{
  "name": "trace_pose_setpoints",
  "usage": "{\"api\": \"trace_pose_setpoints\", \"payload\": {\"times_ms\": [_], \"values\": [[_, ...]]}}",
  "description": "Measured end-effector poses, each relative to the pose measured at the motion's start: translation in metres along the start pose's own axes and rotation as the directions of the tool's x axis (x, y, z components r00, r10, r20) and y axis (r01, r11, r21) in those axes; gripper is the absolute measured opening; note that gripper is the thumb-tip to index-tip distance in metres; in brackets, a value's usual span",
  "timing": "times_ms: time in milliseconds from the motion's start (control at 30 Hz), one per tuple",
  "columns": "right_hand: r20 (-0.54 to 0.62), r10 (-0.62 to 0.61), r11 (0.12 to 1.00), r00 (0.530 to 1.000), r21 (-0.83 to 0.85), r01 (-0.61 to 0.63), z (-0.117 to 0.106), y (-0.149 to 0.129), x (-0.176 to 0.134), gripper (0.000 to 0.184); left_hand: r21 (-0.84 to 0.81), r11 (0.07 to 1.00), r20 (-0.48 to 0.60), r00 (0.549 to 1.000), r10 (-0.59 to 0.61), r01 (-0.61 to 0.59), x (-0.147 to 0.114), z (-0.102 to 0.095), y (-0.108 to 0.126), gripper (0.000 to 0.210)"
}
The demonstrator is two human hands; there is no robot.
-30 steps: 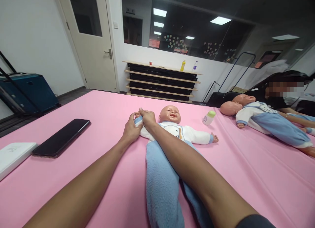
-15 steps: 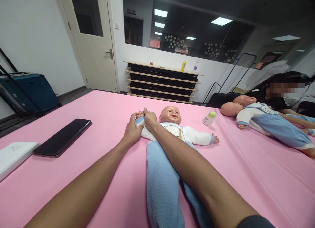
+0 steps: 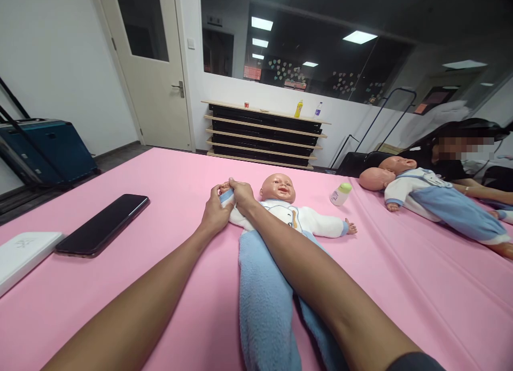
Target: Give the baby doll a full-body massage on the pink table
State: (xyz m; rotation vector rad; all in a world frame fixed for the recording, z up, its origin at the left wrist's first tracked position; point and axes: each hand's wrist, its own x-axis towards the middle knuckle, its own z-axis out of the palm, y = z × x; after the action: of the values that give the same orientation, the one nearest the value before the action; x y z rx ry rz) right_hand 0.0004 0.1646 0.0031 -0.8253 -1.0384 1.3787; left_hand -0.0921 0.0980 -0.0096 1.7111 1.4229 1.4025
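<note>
A baby doll [image 3: 278,188] in a white top and fleecy blue trousers lies on its back on the pink-covered table [image 3: 192,317], head away from me. Its arm on my left is raised between my hands. My left hand [image 3: 215,211] is closed around the blue cuff and forearm of that arm. My right hand [image 3: 242,195] is closed on the same arm from the other side, thumb up by the doll's small hand [image 3: 225,187]. The doll's other arm [image 3: 326,224] stretches out to the right, untouched. My right forearm crosses over its belly and hides part of it.
A black phone [image 3: 104,224] and a white box [image 3: 28,256] lie to the left. A small bottle with a green cap [image 3: 340,194] stands right of the doll. Farther right lie more dolls [image 3: 436,200], beside a person in dark clothing [image 3: 425,152]. Behind are stacked boards [image 3: 264,136].
My right thumb and fingers have shifted slightly left and down at the doll's hand. The doll's body stays where it was.
</note>
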Motion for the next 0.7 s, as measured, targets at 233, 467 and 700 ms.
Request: {"api": "trace_pose_setpoints", "payload": {"times_ms": [233,467,700], "values": [[-0.102,-0.195,0.911,0.975,-0.387,0.142,0.009,-0.011,-0.017,0.031,0.038,0.997,-0.007,0.997,-0.072,0.072,0.002,-0.003,0.005,0.075],[0.158,-0.473,0.510,0.867,-0.753,0.415,0.020,-0.062,-0.074,0.034,-0.008,0.990,-0.111,0.984,-0.142,0.142,0.005,-0.008,0.008,0.065],[0.152,-0.519,0.353,0.841,-0.858,0.373,-0.054,-0.140,-0.201,0.023,0.052,0.956,-0.204,0.941,-0.272,0.288,0.012,-0.016,-0.007,0.054]]}}
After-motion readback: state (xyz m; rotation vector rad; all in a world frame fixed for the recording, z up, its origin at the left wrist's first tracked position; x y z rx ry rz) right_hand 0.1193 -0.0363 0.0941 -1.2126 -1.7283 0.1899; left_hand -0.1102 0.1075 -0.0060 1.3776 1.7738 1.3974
